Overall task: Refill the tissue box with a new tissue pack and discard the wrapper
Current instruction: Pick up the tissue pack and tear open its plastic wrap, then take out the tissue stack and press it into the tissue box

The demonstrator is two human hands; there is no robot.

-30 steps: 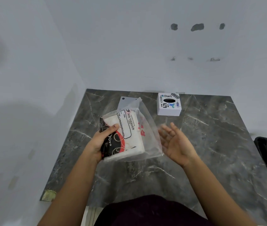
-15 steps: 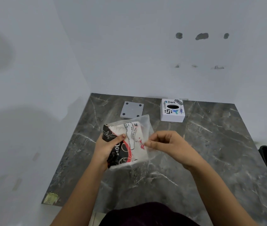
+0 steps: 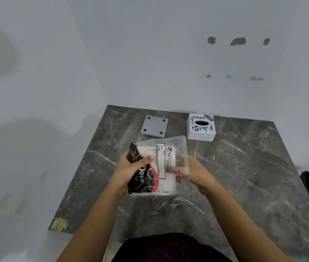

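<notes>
Your left hand (image 3: pixel 129 167) still grips the tissue pack (image 3: pixel 153 169) above the table (image 3: pixel 244 176). Your right hand (image 3: pixel 195 171), pinching the front half a second ago, now clasps the wrapper's (image 3: pixel 178 146) right side, fingers behind the plastic.

I see a dark marble table (image 3: pixel 244 167) against a pale wall (image 3: pixel 150 53) with three dark holes (image 3: pixel 237 41); there's a yellowish sticker (image 3: pixel 60 223) on the table's near left corner
</notes>
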